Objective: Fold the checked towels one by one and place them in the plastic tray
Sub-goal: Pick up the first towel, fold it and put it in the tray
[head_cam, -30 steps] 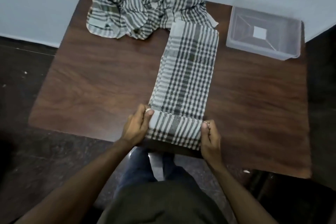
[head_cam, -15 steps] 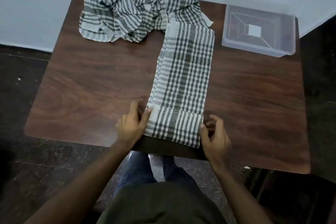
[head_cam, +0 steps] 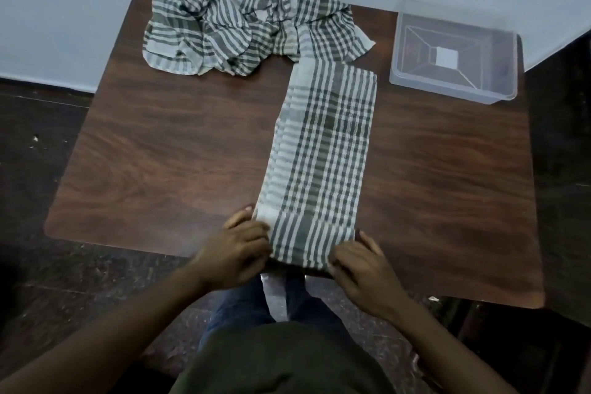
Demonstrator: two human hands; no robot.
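Checked towel (head_cam: 323, 150) between both hands (head_cam: 238, 251)

A long folded checked towel (head_cam: 323, 157) lies on the bench (head_cam: 166, 150). The left hand (head_cam: 235, 251) and right hand (head_cam: 361, 269) pinch its near corners. Beyond the towel's far end sits a crumpled towel pile (head_cam: 243, 16); right of that end, the plastic tray (head_cam: 452, 49).

The folded towel (head_cam: 323, 163) and the crumpled pile (head_cam: 243, 22) were soft, matt woven cloth. The table (head_cam: 166, 150) showed smooth, dark wood grain with a faint sheen. The tray (head_cam: 447, 86) was clear, glossy plastic.
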